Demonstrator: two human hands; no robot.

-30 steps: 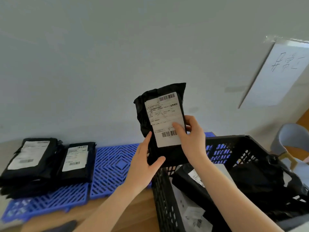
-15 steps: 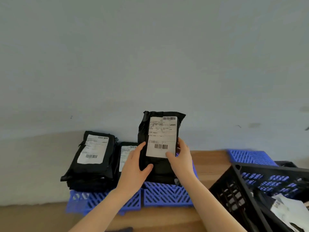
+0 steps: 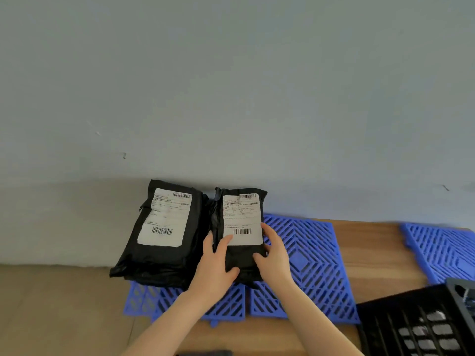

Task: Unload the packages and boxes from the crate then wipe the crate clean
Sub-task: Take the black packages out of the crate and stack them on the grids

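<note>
Lowered since half a second ago, the black plastic mailer package [image 3: 243,253], its white barcode label facing up, is now low over the left part of the blue plastic lattice mat [image 3: 308,255]. The black slatted plastic crate [image 3: 413,327] has shifted to the lower right corner of view, off the mat's near right corner. The package lies between the two hands, its long side running away from the person and its far end toward the grey wall behind the mat. On the mat's left end, just beside the package, rests a stack of black mailer bags [image 3: 164,242] topped by another white label.

The left hand [image 3: 216,268] grips the package's near left edge, fingers down the side and thumb laid across the black film below the label. The right hand [image 3: 275,255] grips the near right edge, fingers stretched along the side up to the label's corner and thumb pressing the front. Both hands are clamped on the package and held apart by it. Whether its underside already bears on the mat cannot be told.

A second blue lattice mat [image 3: 442,250] lies right of the first, with a bare brown wooden surface [image 3: 372,247] between them.
</note>
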